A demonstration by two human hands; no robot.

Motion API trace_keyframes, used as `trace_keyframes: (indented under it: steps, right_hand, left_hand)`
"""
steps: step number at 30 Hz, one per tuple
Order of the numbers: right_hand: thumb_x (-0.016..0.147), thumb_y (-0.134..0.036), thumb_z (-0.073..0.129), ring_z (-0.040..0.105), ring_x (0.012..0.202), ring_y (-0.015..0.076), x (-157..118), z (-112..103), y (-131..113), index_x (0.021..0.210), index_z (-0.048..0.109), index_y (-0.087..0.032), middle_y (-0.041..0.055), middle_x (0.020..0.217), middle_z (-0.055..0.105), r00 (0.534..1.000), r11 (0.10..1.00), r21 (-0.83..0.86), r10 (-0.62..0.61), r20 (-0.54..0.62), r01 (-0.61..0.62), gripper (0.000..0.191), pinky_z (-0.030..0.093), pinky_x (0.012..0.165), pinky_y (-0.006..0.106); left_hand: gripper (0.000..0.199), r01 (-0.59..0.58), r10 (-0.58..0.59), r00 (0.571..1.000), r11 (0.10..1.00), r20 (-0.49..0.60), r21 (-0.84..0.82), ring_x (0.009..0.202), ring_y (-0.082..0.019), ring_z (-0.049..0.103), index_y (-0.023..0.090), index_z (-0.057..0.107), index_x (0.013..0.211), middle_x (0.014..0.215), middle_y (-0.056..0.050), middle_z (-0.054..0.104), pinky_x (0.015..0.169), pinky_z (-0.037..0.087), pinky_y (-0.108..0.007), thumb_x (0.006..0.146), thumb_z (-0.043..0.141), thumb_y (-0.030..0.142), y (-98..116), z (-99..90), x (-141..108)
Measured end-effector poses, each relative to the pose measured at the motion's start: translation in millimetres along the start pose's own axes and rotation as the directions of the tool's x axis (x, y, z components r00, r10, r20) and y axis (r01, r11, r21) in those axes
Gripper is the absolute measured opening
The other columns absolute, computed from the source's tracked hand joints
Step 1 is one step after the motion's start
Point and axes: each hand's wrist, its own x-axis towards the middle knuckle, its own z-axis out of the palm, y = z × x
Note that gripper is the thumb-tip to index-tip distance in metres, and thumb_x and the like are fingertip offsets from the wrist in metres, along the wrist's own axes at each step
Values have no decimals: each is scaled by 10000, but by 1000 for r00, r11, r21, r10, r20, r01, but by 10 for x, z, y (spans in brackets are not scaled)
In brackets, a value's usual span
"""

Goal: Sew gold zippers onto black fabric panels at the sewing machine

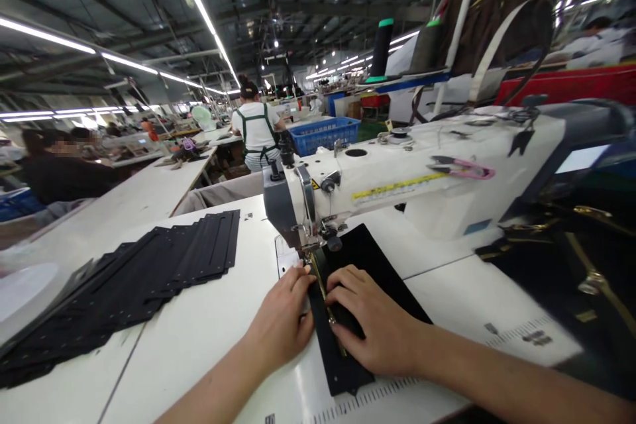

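A black fabric piece (342,371) with a gold zipper (320,288) along it lies under the needle area of a white sewing machine (412,165). My left hand (283,311) is at the piece's left edge, its fingertips close to the presser foot, fingers bent and close together. On the right side of the zipper rests my right hand (372,318), fingers spread and curved over the black material, the thumb near the zipper. A wider black panel (377,265) extends behind my right hand.
Overlapping black panels (163,265) cover the table's left side. Pink-handled snippers (462,169) lie on the machine arm. Black pieces with gold zippers (591,281) are at the right. A blue basket (325,134) and a person (256,122) are beyond.
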Motion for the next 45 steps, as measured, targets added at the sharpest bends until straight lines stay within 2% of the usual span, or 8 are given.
trace_keyframes:
  steps: [5, 9, 14, 20, 29, 35, 40, 45]
  right_hand:
    - [802, -175, 465, 374, 1203, 254, -9, 105, 63, 1218, 471, -38, 172, 1290, 445, 1000, 990, -141, 12, -3, -12, 438, 322, 1009, 443]
    - [867, -172, 372, 359, 1237, 233, -31, 201, 80, 1259, 448, -30, 157, 1326, 413, 1000, 974, -228, 8, 10, -6, 425, 319, 1033, 405]
    - [872, -170, 357, 350, 1242, 246, 5, 184, 76, 1252, 453, -8, 170, 1321, 412, 999, 963, -270, -16, 28, 23, 424, 318, 1035, 401]
    - [867, -164, 362, 341, 1246, 254, 105, 200, 185, 1244, 458, 3, 186, 1324, 401, 998, 954, -297, -23, 51, 38, 423, 296, 1046, 401]
    - [853, -145, 348, 405, 1198, 259, 269, 248, 332, 1206, 484, 23, 204, 1248, 486, 998, 950, -305, -62, 7, 62, 414, 341, 1015, 412]
    - [844, -130, 363, 457, 1126, 250, 411, 210, 398, 1155, 513, -45, 170, 1162, 545, 992, 962, -252, -115, -42, 101, 355, 367, 984, 400]
    - [839, -128, 367, 515, 999, 240, 520, 173, 431, 999, 552, -91, 154, 1028, 588, 996, 971, -221, -89, 1, 87, 248, 418, 908, 393]
    - [816, -107, 388, 551, 876, 232, 631, 190, 514, 847, 582, -115, 128, 923, 614, 996, 952, -292, -86, 18, 87, 197, 443, 848, 363]
  left_hand:
    - [406, -25, 33, 997, 992, -65, 120, 1081, -261, 525, 128, 556, 1079, 1158, -149, 558, 900, 471, -448, 699, 430, 59, 89, 54, -81]
    - [374, -67, 88, 991, 976, -97, 209, 1040, -258, 560, 115, 595, 1037, 1118, -143, 596, 882, 491, -450, 721, 414, 27, 125, 94, -108]
    - [334, -126, 152, 983, 965, -99, 231, 1036, -261, 564, 92, 603, 1011, 1089, -155, 609, 894, 482, -461, 741, 419, 24, 84, 79, -62]
    - [289, -150, 180, 976, 964, -120, 221, 1028, -256, 566, 92, 610, 972, 1051, -144, 624, 909, 475, -445, 755, 427, 36, -1, 99, 8]
    - [294, -172, 203, 970, 961, -132, 215, 1019, -245, 570, 118, 596, 1002, 1040, -132, 623, 898, 485, -431, 787, 408, 50, -150, 118, 106]
    - [272, -207, 243, 954, 957, -177, 202, 954, -234, 590, 119, 579, 1003, 969, -126, 629, 861, 510, -415, 822, 381, 75, -188, 112, 148]
    - [230, -198, 222, 960, 969, -170, 148, 924, -224, 591, 140, 575, 978, 936, -121, 600, 812, 531, -367, 839, 394, 105, -246, 92, 218]
    - [209, -178, 195, 970, 976, -143, 122, 804, -199, 594, 137, 586, 896, 858, -102, 588, 733, 546, -345, 837, 390, 98, -294, 73, 290]
